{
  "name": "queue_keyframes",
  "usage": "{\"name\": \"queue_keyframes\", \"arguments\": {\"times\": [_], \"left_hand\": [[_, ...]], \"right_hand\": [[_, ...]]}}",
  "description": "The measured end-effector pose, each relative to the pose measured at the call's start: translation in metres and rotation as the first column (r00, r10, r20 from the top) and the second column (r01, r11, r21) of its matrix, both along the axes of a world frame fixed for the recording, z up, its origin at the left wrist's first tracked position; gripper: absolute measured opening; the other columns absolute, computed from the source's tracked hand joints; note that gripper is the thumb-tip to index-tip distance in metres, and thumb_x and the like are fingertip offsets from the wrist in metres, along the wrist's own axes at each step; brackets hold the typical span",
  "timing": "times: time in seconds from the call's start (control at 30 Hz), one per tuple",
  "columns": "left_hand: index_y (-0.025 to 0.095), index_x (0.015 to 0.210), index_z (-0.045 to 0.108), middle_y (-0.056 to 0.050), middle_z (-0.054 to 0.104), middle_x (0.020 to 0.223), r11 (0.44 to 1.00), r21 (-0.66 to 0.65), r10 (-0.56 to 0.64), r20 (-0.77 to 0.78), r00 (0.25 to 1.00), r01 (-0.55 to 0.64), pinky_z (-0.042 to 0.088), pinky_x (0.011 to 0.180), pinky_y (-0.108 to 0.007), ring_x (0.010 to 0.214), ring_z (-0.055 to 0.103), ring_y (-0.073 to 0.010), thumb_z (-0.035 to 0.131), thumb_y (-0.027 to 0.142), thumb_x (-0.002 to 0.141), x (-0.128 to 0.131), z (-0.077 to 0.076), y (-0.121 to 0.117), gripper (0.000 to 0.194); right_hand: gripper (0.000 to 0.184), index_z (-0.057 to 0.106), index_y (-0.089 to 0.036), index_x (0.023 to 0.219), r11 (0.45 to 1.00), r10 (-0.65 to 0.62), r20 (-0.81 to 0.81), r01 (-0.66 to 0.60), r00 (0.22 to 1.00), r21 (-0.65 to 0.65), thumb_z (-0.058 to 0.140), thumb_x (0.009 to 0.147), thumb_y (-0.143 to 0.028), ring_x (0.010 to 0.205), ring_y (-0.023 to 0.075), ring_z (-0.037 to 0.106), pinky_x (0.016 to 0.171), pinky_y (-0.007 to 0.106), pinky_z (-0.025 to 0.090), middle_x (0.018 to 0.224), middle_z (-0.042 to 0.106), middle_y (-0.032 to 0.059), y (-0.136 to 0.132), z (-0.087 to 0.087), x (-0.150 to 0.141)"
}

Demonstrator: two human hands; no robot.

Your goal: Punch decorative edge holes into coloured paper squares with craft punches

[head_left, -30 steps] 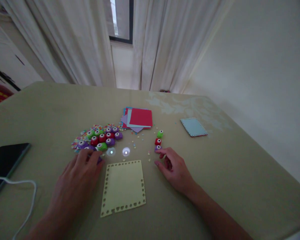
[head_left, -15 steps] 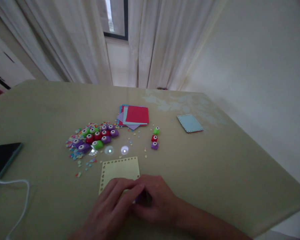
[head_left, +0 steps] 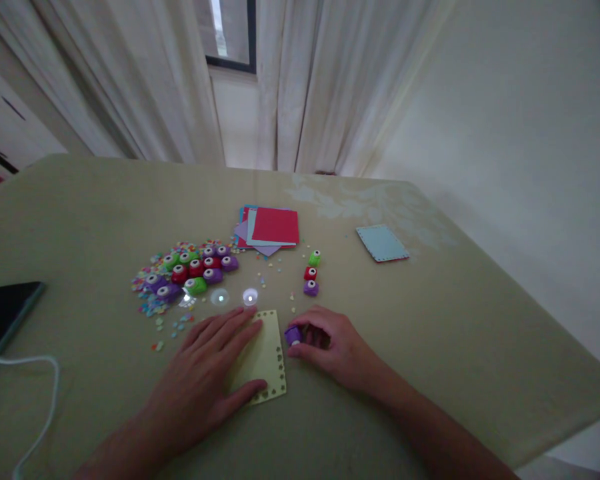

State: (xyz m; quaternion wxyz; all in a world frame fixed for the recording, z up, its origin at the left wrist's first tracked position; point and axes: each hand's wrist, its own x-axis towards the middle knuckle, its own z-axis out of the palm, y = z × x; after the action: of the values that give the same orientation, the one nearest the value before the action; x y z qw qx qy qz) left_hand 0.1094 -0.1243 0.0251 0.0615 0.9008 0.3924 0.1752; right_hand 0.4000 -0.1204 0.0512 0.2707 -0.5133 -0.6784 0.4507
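Observation:
My left hand (head_left: 207, 363) lies flat with its fingers spread over a pale yellow card (head_left: 260, 363), which has small cut-out shapes along its edges. Part of the card is hidden beneath that hand. Just past the card's right edge, my right hand (head_left: 330, 343) pinches a small purple hole punch (head_left: 293, 335) between thumb and fingers. A short row of similar one-eyed punches stands beyond it: a purple punch (head_left: 311, 288), a red punch (head_left: 310, 273) and a green punch (head_left: 315, 258).
More punches (head_left: 196, 268) sit together on scattered paper confetti (head_left: 153, 305) at the left. Clear round discs (head_left: 220, 297) lie beside them. Farther back is a stack of coloured cards (head_left: 276, 227). A light blue card (head_left: 383, 243) lies right; a dark tablet (head_left: 5, 313) and white cable (head_left: 55, 393) left.
My hands have come apart. The left one now rests flat on the card, which has turned slightly; the right has moved forward and right with the purple hole punch, now visible.

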Motion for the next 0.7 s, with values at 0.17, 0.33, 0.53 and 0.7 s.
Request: {"name": "queue_keyframes", "arguments": {"times": [0.17,0.33,0.53,0.7], "left_hand": [[0.029,0.160,0.050,-0.008,0.059,0.163,0.999,-0.010,0.034,0.002,0.999,-0.034,0.047,0.114,-0.048,0.141,0.063,-0.0324,0.068,0.063,0.101,0.002,-0.008,-0.002,0.071],[0.029,0.163,0.047,-0.009,0.063,0.160,0.998,-0.020,0.058,0.027,0.998,-0.057,0.047,0.114,-0.048,0.140,0.065,-0.0319,0.067,0.062,0.101,0.006,-0.007,-0.003,0.073],[0.027,0.162,0.046,-0.009,0.064,0.159,0.999,-0.010,0.046,0.043,0.998,-0.045,0.047,0.113,-0.047,0.140,0.064,-0.0316,0.068,0.059,0.102,0.007,-0.006,-0.003,0.071],[0.028,0.162,0.045,-0.009,0.062,0.160,0.999,-0.023,0.048,0.031,0.998,-0.048,0.044,0.115,-0.047,0.142,0.063,-0.0314,0.067,0.059,0.103,0.009,-0.006,-0.004,0.071]], "right_hand": [[0.037,0.084,-0.021,0.126,1.000,0.011,0.004,-0.011,1.000,0.019,0.078,0.100,-0.048,0.082,0.0173,0.067,0.074,0.030,0.052,0.107,0.073,0.0065,0.003,-0.001,0.000],[0.026,0.086,-0.023,0.117,0.998,-0.036,0.036,0.034,0.999,0.053,0.074,0.104,-0.042,0.080,0.0170,0.067,0.073,0.029,0.053,0.103,0.074,0.0057,0.002,-0.003,-0.006],[0.024,0.086,-0.021,0.114,0.985,-0.112,0.051,0.104,0.992,0.135,0.070,0.107,-0.037,0.084,0.0187,0.070,0.078,0.031,0.054,0.100,0.077,0.0065,0.003,-0.007,-0.011],[0.021,0.085,-0.021,0.113,0.976,-0.140,0.038,0.132,0.989,0.173,0.071,0.106,-0.035,0.091,0.0202,0.072,0.085,0.032,0.056,0.104,0.079,0.0068,0.004,-0.009,-0.015]]}}
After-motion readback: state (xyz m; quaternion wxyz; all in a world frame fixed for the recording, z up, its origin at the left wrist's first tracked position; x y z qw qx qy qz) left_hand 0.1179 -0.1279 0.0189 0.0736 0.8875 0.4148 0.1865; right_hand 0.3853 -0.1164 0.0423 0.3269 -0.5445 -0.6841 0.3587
